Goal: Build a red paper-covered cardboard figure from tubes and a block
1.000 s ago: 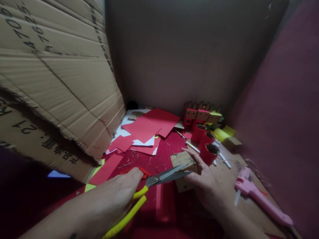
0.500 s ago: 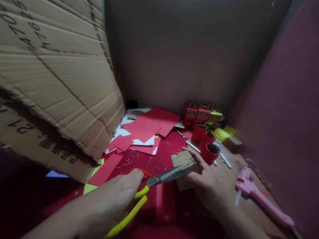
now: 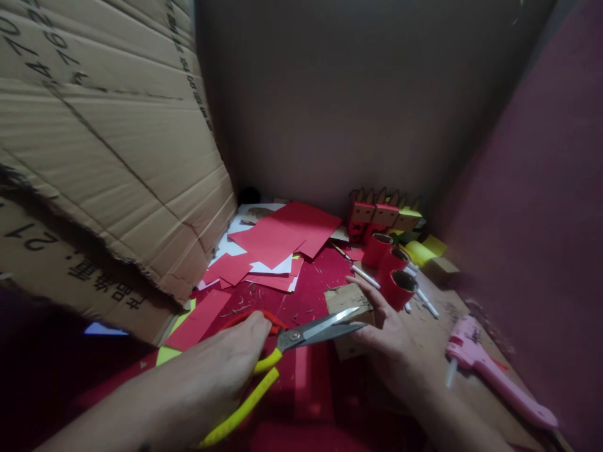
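My left hand (image 3: 240, 355) is closed around the handles of a pair of scissors (image 3: 296, 337), one loop red and the other yellow. The blades point right and stand slightly apart, overlapping the lower part of a small cardboard block (image 3: 346, 298) in view. Whether an edge touches the cardboard I cannot tell. Fingers and thumb of my right hand (image 3: 389, 333) grip this block from its right side. Just below it, another piece of cardboard (image 3: 349, 347) with a dark dot shows, partly covered by the blades and my thumb.
Three red tubes (image 3: 399, 289) stand behind my right hand, near white sticks (image 3: 428, 301). A pink glue gun (image 3: 494, 370) lies at right. Red paper sheets (image 3: 292, 232) spread at the back, beside small cardboard figures (image 3: 384, 213). A large cardboard panel (image 3: 117, 144) rises at left.
The scissor blades have shifted slightly, and the upper blade now catches more light. Both hands stay almost in place, still holding the scissors and the cardboard block.
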The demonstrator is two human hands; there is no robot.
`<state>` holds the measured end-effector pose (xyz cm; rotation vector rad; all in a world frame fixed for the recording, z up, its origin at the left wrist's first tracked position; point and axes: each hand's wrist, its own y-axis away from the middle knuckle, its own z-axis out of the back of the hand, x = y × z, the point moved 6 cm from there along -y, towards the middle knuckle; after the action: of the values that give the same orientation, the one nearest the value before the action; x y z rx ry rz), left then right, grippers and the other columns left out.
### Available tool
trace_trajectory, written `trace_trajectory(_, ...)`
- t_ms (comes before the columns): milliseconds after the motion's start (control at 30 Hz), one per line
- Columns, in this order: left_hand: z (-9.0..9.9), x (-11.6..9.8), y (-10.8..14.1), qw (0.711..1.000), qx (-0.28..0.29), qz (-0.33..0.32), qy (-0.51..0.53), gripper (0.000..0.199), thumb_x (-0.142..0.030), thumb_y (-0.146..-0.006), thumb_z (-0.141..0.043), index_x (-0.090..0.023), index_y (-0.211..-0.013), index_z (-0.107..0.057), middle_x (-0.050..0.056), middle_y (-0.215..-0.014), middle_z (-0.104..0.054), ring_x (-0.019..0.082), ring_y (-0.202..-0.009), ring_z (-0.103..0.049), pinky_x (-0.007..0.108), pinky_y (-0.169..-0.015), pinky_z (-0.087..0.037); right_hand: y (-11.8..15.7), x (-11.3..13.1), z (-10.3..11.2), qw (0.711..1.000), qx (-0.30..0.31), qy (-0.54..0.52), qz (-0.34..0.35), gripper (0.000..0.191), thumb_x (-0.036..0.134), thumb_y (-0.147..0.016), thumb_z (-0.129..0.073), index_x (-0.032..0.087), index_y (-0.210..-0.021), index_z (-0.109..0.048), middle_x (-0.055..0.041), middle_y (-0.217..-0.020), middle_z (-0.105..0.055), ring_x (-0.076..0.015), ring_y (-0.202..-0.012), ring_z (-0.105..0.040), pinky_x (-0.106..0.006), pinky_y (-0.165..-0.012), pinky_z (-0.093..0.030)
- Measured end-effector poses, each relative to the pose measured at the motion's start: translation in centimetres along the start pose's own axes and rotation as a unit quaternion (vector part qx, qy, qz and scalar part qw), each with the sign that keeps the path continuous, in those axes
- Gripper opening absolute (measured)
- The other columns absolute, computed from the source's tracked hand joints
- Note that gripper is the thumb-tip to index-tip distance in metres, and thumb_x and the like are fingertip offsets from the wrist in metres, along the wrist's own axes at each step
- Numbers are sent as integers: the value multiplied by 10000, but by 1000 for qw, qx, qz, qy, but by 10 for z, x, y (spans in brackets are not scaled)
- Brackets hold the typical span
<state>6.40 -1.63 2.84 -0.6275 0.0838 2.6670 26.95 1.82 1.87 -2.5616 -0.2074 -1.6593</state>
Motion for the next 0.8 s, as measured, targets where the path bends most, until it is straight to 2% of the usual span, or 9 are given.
trace_trajectory(100, -3, 0, 0, 1000, 25, -5, 4, 155, -360, -843, -411, -216, -859, -466, 42, -805, -583, 170, -635, -524, 287, -587, -386, 0, 0, 0, 1000, 0, 5, 1, 668, 189, -521, -776, 277, -1146, -557, -7, -1038, -606, -219, -943, -544, -300, -778, -433)
trace_trajectory(333, -2, -4, 2, 995, 82, 34, 48, 224, -409, -860, -365, -214, -858, -475, 42, -774, -593, 186, -637, -542, 301, -582, -395, 0, -1, 1, 1000, 8, 6, 11, 658, 210, -546, -780, 278, -1159, -548, -18, -1072, -602, -245, -1016, -524, -339, -854, -407)
trace_trajectory(533, -6, -2, 2, 990, 125, 64, -12, 246, -410, -865, -344, -202, -877, -474, 62, -753, -587, 197, -589, -533, 310, -525, -353, 0, -2, 0, 1000, -20, -6, -10, 688, 211, -487, -805, 286, -1122, -551, -17, -1025, -611, -248, -952, -552, -342, -798, -432)
trace_trajectory(800, -22, 17, 1, 995, 75, 63, -22, 223, -393, -883, -345, -203, -873, -461, 35, -712, -565, 167, -539, -513, 277, -478, -319, 1, 0, -1, 999, -33, 10, -13, 716, 235, -494, -821, 272, -1143, -519, -21, -1044, -598, -227, -930, -562, -306, -749, -446)
